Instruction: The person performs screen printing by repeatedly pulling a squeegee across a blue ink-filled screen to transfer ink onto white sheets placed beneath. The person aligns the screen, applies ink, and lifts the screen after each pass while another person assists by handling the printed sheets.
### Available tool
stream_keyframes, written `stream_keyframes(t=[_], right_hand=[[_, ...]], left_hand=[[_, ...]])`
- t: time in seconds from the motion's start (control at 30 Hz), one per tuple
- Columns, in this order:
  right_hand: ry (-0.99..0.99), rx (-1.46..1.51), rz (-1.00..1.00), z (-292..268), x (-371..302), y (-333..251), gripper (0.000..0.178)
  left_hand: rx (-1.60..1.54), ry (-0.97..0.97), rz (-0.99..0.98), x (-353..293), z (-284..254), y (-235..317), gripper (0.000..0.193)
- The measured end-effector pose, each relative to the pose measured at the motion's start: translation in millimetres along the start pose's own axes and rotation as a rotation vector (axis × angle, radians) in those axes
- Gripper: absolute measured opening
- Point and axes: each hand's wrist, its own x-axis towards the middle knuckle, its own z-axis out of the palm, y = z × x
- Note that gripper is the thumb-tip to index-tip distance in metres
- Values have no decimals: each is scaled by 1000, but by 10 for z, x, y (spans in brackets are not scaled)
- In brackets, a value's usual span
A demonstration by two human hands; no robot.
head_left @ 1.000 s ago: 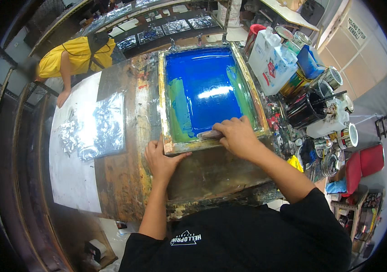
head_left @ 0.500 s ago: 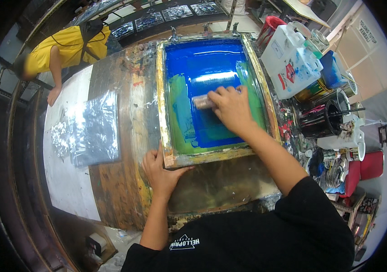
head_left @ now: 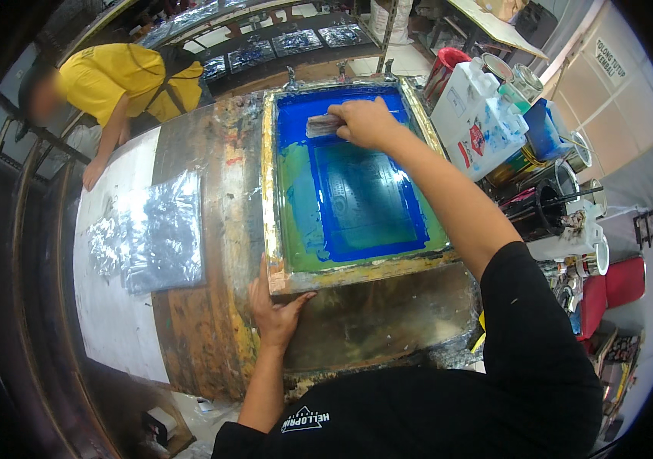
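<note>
A wooden-framed printing screen (head_left: 271,191) lies on the worktable, its mesh coated in blue and green ink. Near its far end, my right hand (head_left: 368,124) is closed round a squeegee (head_left: 322,126), whose left end sticks out past the fingers. The squeegee's blade is hidden. Thick blue ink surrounds it, while a thinner, darker rectangle shows on the mesh nearer to me. My left hand (head_left: 276,317) grips the screen's near left corner, with the thumb along the near edge and fingers up the left side.
Clear plastic sheets (head_left: 164,229) lie stacked on a white board (head_left: 123,329) at the left. A co-worker in a yellow shirt (head_left: 116,80) rests a hand on that board. White jugs (head_left: 468,115), ink cans and a red stool (head_left: 625,281) crowd the right. Hinge clamps (head_left: 341,70) stand behind the screen.
My right hand has pushed the squeegee away from me to the far end, baring the darker rectangle on the mesh. My left hand stays at the corner. The co-worker has shifted slightly right.
</note>
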Motion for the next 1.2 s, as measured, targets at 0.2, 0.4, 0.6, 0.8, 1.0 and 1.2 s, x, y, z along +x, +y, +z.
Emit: stream_keyframes(t=[0.2, 0.4, 0.6, 0.8, 1.0, 1.2], right_hand=[[123, -85, 8, 147, -438, -235, 32], [104, -81, -23, 7, -1379, -610, 30], [-11, -38, 12, -383, -2165, -1033, 46], [589, -73, -62, -1116, -1953, -1123, 56], [660, -67, -64, -1751, -1277, -928, 68], [680, -93, -58, -2016, -991, -810, 66]], left_hand=[[21, 19, 44, 8, 13, -21, 108], [57, 18, 39, -1, 8, -59, 107], [-134, 84, 76, 58, 27, 146, 91], [-464, 223, 72, 619, -107, 840, 76], [-211, 153, -16, 891, -27, 927, 80], [469, -237, -188, 272, 643, 476, 60]])
